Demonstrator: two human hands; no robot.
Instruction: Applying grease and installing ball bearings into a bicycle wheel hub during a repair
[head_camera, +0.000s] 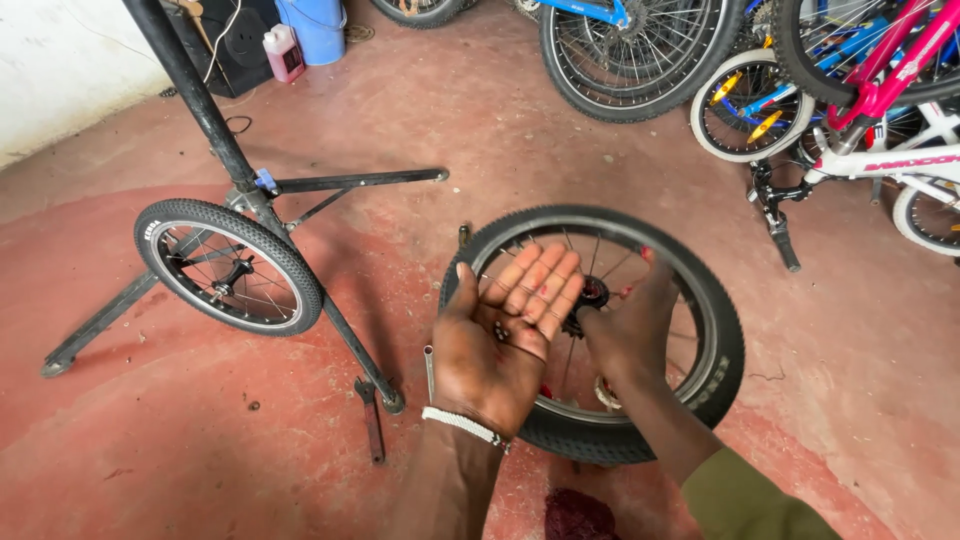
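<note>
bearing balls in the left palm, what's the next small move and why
Probably pick one small dark ball from the cupped left hand with the right hand and seat it at the wheel hub. The palm is turned up holding the balls, and the right hand rests right by the hub of the flat-lying wheel.

Wheel (600, 330) flat on floor (150, 440), centre. L hand (500, 345) palm-up over its near-left rim, small bearings (500, 328) in palm; R hand (630, 325) at hub (595, 293). Smaller wheel (230, 265) left, against repair stand (250, 180). Wrench (372, 420) between. Bikes (850, 90) behind right.
</note>
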